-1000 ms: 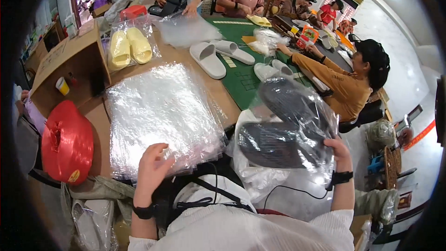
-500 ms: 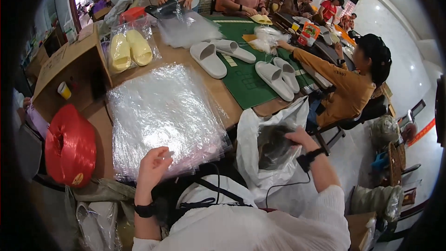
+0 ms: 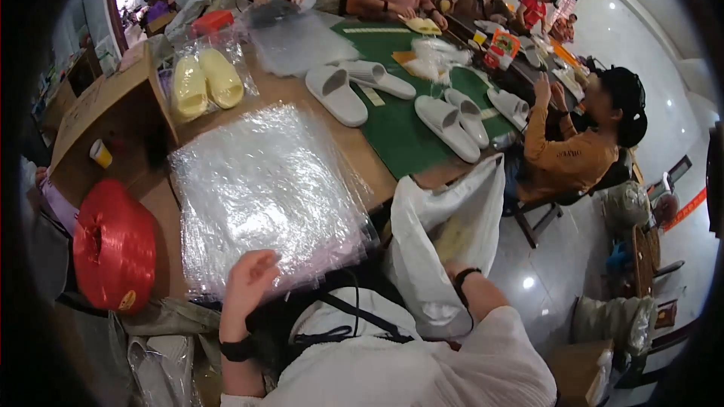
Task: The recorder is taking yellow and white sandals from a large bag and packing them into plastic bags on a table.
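Observation:
My right hand (image 3: 455,271) reaches down into a white woven sack (image 3: 411,226) at the table's near edge. The sack's mouth gapes, and something pale yellow (image 3: 452,240) shows inside. The fingers of that hand are hidden in the sack. Over the near edge of a stack of clear plastic bags (image 3: 249,181), my left hand (image 3: 251,279) hovers with fingers loosely bent and apart. I see nothing held in it. Grey slippers (image 3: 337,96) lie beyond the stack, and another grey pair (image 3: 446,128) rests on the green mat (image 3: 396,147).
A roll of red plastic twine (image 3: 113,249) and a cardboard box (image 3: 113,105) stand at left. Bagged yellow slippers (image 3: 207,84) lie behind the stack. Several co-workers sit or stand around the table, one in an orange top (image 3: 581,154) at right. Bagged grey slippers (image 3: 162,365) lie low left.
My right hand has gone lower and deeper into the sack, whose far side now stands higher. My left hand has shifted slightly. The co-worker in orange has drawn an arm back from the mat.

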`<state>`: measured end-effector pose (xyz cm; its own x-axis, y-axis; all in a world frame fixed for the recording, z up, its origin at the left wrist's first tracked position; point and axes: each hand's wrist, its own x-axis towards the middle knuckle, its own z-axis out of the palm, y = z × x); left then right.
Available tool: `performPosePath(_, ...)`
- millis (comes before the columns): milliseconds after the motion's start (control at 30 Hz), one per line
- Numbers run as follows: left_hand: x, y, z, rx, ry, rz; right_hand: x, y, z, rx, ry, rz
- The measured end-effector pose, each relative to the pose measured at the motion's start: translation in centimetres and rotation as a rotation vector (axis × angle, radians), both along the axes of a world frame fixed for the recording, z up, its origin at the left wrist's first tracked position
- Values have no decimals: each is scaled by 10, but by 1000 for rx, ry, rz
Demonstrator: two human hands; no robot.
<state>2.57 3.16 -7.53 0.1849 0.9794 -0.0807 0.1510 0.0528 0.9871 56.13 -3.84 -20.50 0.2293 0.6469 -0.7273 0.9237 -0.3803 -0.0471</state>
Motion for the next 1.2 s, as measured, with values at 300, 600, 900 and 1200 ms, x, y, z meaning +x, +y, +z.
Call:
performPosePath(300, 9, 9, 12, 45, 72, -71, 44, 127, 169, 946, 67, -271)
performPosePath(600, 17, 1, 30, -5, 118, -44, 137, 289, 143, 1240, -124, -313)
performPosePath(900, 11, -3, 27, -60, 58, -1, 134, 350, 122, 955, -191, -342)
performPosePath(1200, 17, 1, 46, 39, 212, -72, 86, 294, 154, 996, -108, 94)
